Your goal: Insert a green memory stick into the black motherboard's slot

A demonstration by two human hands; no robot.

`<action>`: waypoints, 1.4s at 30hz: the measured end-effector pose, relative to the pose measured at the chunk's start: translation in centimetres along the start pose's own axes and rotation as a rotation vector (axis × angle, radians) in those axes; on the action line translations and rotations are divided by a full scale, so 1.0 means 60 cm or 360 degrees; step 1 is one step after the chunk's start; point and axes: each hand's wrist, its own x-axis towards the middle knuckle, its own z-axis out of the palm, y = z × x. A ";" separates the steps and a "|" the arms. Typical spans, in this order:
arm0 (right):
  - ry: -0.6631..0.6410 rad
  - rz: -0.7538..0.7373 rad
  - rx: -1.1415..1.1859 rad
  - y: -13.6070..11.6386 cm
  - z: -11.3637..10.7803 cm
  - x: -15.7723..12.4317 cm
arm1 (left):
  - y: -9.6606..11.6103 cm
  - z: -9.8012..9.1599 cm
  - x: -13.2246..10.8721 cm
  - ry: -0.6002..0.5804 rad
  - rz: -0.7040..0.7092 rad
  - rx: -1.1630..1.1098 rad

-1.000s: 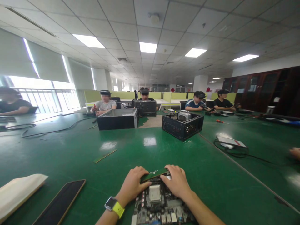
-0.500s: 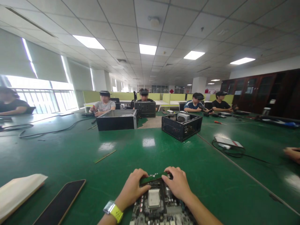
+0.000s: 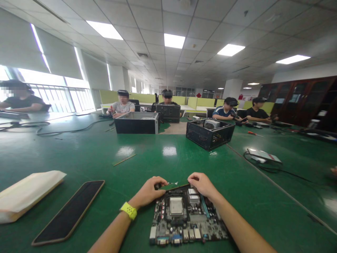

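Observation:
A motherboard (image 3: 193,218) lies flat on the green table, with its ports towards me and a square silver processor (image 3: 176,206) near its middle. Along its far edge runs a green memory stick (image 3: 177,186), held by its two ends and slightly tilted, its right end higher. My left hand (image 3: 147,192), below a yellow-green watch strap, is closed on the left end. At the other end, my right hand (image 3: 202,185) pinches the stick between thumb and fingers. Whether the stick sits in a slot I cannot tell.
Left of the board lie a dark phone (image 3: 71,212) and a pale paper packet (image 3: 28,191). Beyond are a thin stick (image 3: 124,160) and open computer cases (image 3: 137,125) (image 3: 207,135). A flat device (image 3: 264,155) with a cable lies right. Several people sit across the table.
My view has tipped down, so more of the motherboard shows. My right hand has drawn out to the stick's right end and tightened into a pinch. The left hand keeps its hold.

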 end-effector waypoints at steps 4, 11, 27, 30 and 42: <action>0.0104 -0.0191 -0.0007 0.007 0.001 -0.012 | -0.001 0.001 0.004 0.0106 -0.0002 -0.0099; 0.0176 -0.0285 -0.0043 0.004 0.004 -0.021 | -0.010 0.016 0.003 0.0273 0.0045 -0.0124; 0.0076 -0.0384 -0.0049 0.014 0.005 -0.016 | -0.017 0.024 -0.001 0.0448 0.0090 -0.0065; 0.0084 -0.0376 -0.0023 0.016 0.005 -0.016 | -0.018 0.024 -0.002 0.0451 0.0101 -0.0063; 0.0053 -0.0322 -0.0132 0.018 0.008 -0.013 | -0.022 0.030 -0.001 0.0491 0.0104 -0.0047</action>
